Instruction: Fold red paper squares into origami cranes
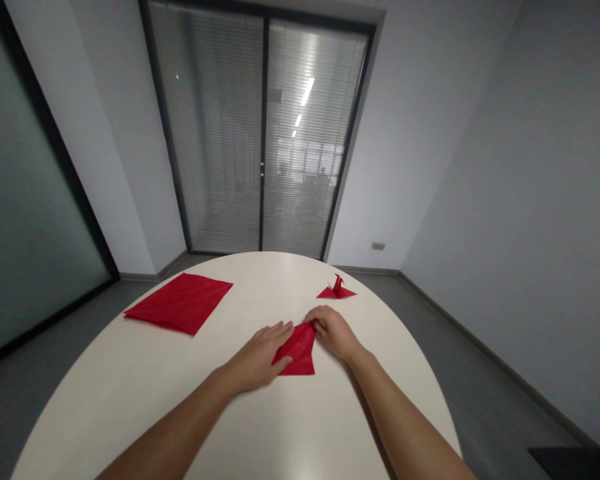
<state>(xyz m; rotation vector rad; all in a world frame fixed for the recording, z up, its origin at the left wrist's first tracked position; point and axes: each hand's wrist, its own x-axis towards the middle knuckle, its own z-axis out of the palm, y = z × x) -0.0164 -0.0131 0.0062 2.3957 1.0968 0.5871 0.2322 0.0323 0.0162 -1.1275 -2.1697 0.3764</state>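
Observation:
A partly folded sheet of red paper (300, 348) lies on the white table between my two hands. My left hand (263, 357) rests flat across its left side, fingers stretched out and thumb near the lower part. At the upper right corner, my right hand (334, 328) has its fingers curled in and pinches the paper's edge. Part of the sheet is hidden under the left palm and fingers. Beyond the right hand stands a folded red paper crane (337, 289) with its wings spread.
A stack of red paper sheets (183, 303) lies at the left of the round white table (280, 433). Past the table's far edge is a glass door (265, 133) with blinds. A dark object (580, 462) shows at the lower right.

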